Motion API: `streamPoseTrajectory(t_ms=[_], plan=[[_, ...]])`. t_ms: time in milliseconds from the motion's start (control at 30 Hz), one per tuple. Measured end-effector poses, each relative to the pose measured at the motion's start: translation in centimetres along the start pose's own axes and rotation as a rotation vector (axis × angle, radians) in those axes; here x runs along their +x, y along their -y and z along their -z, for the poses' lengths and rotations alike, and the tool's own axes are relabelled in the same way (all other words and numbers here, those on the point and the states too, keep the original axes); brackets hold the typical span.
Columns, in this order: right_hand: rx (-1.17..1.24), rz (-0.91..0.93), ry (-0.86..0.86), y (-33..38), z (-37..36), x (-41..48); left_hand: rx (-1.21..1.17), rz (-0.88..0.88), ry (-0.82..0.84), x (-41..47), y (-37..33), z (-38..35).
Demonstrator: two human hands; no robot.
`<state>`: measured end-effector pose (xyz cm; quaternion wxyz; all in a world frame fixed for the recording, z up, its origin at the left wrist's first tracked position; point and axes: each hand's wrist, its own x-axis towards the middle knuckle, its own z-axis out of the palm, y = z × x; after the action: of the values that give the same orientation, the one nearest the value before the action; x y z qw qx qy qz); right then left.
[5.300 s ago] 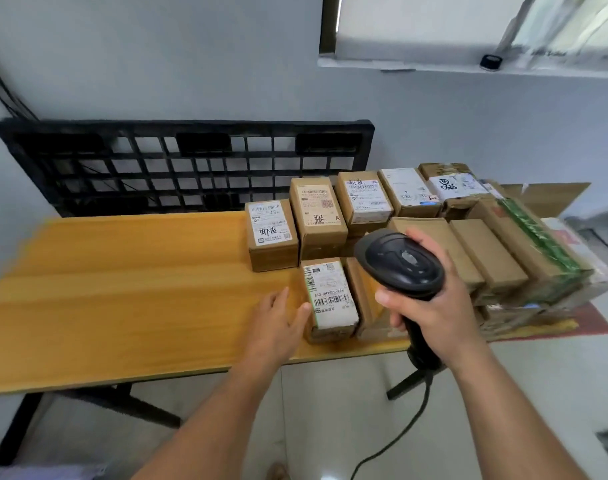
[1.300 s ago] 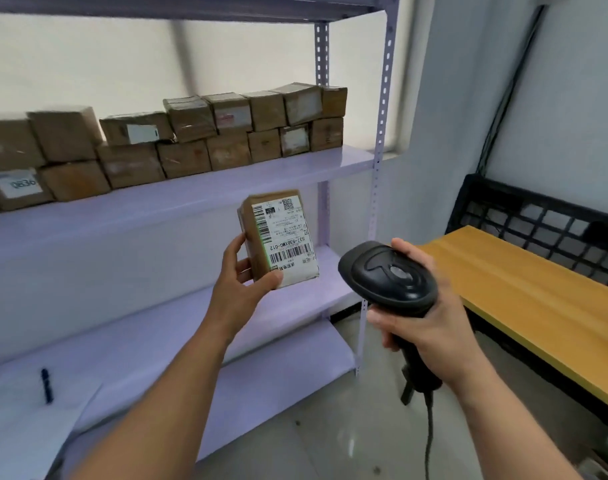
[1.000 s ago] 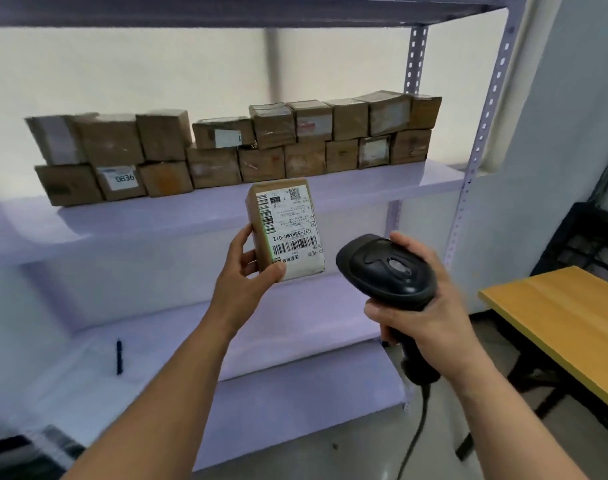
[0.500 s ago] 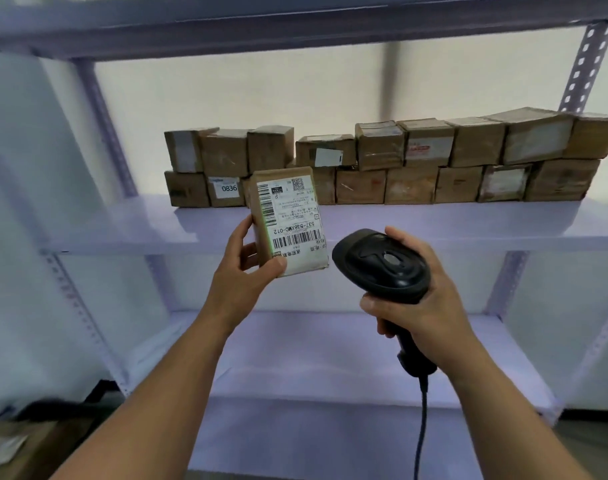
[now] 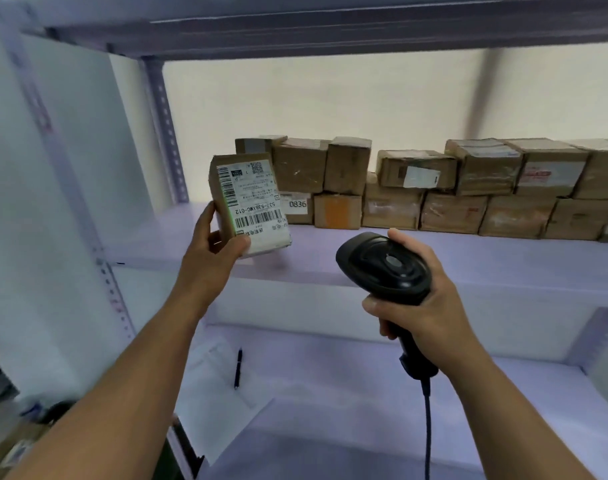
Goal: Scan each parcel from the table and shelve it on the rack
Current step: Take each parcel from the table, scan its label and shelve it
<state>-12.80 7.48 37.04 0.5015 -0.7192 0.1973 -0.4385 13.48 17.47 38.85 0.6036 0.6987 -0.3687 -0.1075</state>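
Parcel [image 5: 250,202] was in my left hand [image 5: 219,249], gripped at its lower end with the thumb across the label face and the fingers behind. It was upright, slightly tilted, and in the air before the left end of the rack's [image 5: 164,129] middle shelf [image 5: 469,268], not yet set down. My right hand [image 5: 420,306] was wrapped round the handle of the scanner [image 5: 385,268], whose head pointed up and away from me. No beam showed on the label, so I could not tell whether this parcel had been read. Progress, as judged: a good share was done, since boxes [image 5: 434,192] sat in two tiers along the back of that shelf, running out of view to the right. This parcel remained to be placed, probably at the free left end. The tabletop was out of view, so the remaining count is unknown. Materials: the parcel was a small brown cardboard block with soft, worn corners, one face covered by a white printed label with barcodes and a green edge stripe. The shelved boxes were similar cardboard under glossy tape, one marked 0836. The scanner was matte black plastic with a rounded head and a braided cable [image 5: 427,427] hanging below. The shelves were smooth pale lilac board, and the uprights were perforated metal. Paper [image 5: 219,393] and a pen [image 5: 239,368] lay on the shelf below.
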Motion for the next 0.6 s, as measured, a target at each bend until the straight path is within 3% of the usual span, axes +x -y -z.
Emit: streamPoseTrajectory(t_ms=[333,467,600], plan=[[0.000,0.031,-0.016,-1.4,-10.2,8.5,0.200,0.119,-0.014,13.1,6.4,8.0],[-0.021,0.056,-0.038,-2.3,-13.3,10.8,0.298,0.008,-0.047,16.4,7.6,9.2],[-0.015,0.042,-0.061,-2.9,-15.7,11.9,0.360,-0.140,0.068,18.2,8.7,9.2]])
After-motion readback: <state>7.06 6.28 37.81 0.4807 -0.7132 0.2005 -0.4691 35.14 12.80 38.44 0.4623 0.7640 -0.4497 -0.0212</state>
